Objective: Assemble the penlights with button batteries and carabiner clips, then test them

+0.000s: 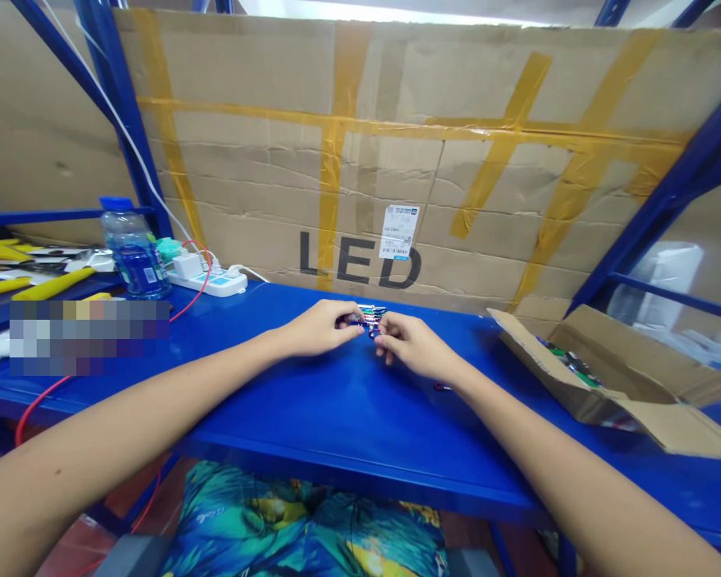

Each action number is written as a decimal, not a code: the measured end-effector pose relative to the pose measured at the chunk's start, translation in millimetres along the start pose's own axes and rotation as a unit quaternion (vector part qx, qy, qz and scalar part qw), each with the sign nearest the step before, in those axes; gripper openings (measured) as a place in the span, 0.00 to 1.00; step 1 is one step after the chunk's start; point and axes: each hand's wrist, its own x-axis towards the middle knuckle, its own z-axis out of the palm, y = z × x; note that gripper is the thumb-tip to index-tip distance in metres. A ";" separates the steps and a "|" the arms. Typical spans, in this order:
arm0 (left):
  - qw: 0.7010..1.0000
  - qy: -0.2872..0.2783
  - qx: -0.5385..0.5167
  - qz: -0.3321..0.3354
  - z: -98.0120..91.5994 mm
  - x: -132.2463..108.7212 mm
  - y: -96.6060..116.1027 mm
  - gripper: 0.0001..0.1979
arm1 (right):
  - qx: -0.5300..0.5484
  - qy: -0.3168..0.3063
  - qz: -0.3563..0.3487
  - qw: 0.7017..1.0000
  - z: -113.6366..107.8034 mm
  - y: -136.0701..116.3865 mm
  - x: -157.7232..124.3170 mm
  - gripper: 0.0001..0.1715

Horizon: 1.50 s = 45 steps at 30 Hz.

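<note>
My left hand (320, 328) is over the middle of the blue table, its thumb and fingers closed around something small that they mostly hide. Close beside it, my right hand (414, 344) pinches with thumb and forefinger at a small shiny blue piece (372, 330) between the two hands. Just behind the fingertips lies a row of small shiny pieces (373, 311) in silver, green, blue and red. Their exact kind is too small to tell. One small red piece (442, 387) lies on the table below my right wrist.
An open cardboard box (582, 405) at right holds several small coloured pieces. At left are a bottle (133, 256) with a blue cap, a white power strip (216, 280), a red cable (42, 394) and yellow-handled tools (54, 282). A cardboard sheet (264, 184) stands behind the table (336, 417).
</note>
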 end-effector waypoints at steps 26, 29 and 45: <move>0.993 0.067 0.062 0.081 20.0 -5.8 15.9 0.12 | 0.019 0.135 -0.049 0.989 7.5 -4.5 3.1 0.07; 0.995 0.049 0.068 0.049 20.2 -3.7 17.0 0.10 | -0.018 0.139 -0.065 0.988 5.4 -4.3 2.3 0.09; 0.985 -0.001 0.168 0.050 19.7 -6.5 17.2 0.13 | -0.195 0.128 -0.119 0.965 -1.0 -4.0 -2.1 0.08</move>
